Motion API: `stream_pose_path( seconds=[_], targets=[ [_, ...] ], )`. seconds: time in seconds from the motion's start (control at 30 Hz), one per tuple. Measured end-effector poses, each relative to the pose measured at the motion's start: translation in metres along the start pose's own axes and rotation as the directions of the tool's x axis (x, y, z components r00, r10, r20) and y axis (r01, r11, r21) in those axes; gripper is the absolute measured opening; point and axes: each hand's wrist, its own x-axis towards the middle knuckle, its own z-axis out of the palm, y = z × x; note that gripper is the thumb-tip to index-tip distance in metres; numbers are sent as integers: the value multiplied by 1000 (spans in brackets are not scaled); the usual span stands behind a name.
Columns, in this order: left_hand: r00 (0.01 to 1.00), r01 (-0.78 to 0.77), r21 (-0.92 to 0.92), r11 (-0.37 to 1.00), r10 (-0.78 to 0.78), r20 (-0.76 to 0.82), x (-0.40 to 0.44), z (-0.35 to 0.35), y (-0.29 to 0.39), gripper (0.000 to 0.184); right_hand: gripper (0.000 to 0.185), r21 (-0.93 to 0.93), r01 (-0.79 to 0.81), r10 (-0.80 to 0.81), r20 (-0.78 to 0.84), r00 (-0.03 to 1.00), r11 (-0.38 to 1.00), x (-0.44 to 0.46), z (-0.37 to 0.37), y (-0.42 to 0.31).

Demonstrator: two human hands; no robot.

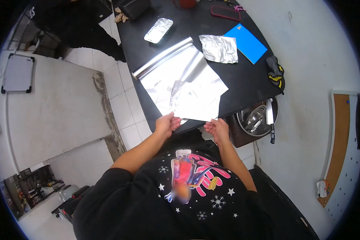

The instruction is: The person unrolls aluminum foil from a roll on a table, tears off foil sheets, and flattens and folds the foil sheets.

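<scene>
A shiny sheet of aluminium foil (188, 86) lies across the black table, still joined to its roll (163, 58) on the far side. Its near edge comes to the table's front edge. There my left hand (168, 125) pinches the left corner between thumb and fingers. My right hand (217, 130) grips the right corner the same way. Between the hands the edge is stretched fairly straight. The foil's right side is jagged. Beyond the roll is a foil-covered tray (159, 31). A separate crinkled foil piece (219, 49) lies to the right of the roll.
A blue folder or notebook (248, 43), a red-edged phone (225, 13) and a grey-yellow glove (275, 72) are on the table (244, 86). Below its right edge, a knife (270, 120) rests over a bowl of utensils (255, 119). Another person (80, 30) stands at upper left.
</scene>
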Motion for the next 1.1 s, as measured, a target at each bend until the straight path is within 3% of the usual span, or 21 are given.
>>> stream_pose_path(
  seconds=[0.13, 0.33, 0.37, 0.43, 0.47, 0.53, 0.57, 0.67, 0.77, 1.1],
  targets=[
    [998, 13, 43, 999, -15, 55, -4, -1, 6, 29, 8, -9, 20, -20, -14, 1000, 1000, -5, -2, -5],
    [990, -127, 115, 985, 120, 69, 9, -12, 10, 24, 6, 15, 145, -143, -98, 985, 989, -2, -23, -19],
    [971, -236, 275, 932, 213, 112, 10, -15, 16, 23, 7, 22, 175, -171, -115, 978, 984, 1, -29, -20],
    [901, -433, 547, 716, 363, 239, 12, -21, 32, 22, 11, 4, 193, -191, -106, 976, 981, -3, -31, -28],
    [754, -589, 764, 265, 520, 401, 14, -20, 45, 26, 11, 1, 200, -199, -101, 975, 980, -3, -30, -31],
    [421, -738, 647, -193, 618, 664, 20, -3, 65, 34, 11, -17, 216, -217, -116, 969, 976, -1, -30, -36],
    [230, -732, 538, -418, 591, 773, 25, 4, 74, 38, 11, -28, 223, -225, -139, 964, 974, 1, -26, -38],
    [430, -541, 624, -563, 452, 781, 37, 28, 87, 52, 11, -55, 254, -259, -189, 947, 966, 9, -23, -42],
    [603, -462, 662, -591, 339, 722, 51, 36, 89, 63, 11, -108, 325, -341, -209, 916, 939, 23, -27, -38],
    [586, -460, 658, -597, 352, 729, 57, 32, 86, 67, 10, -323, 450, -536, -260, 804, 832, 31, -62, -61]
  ],
)
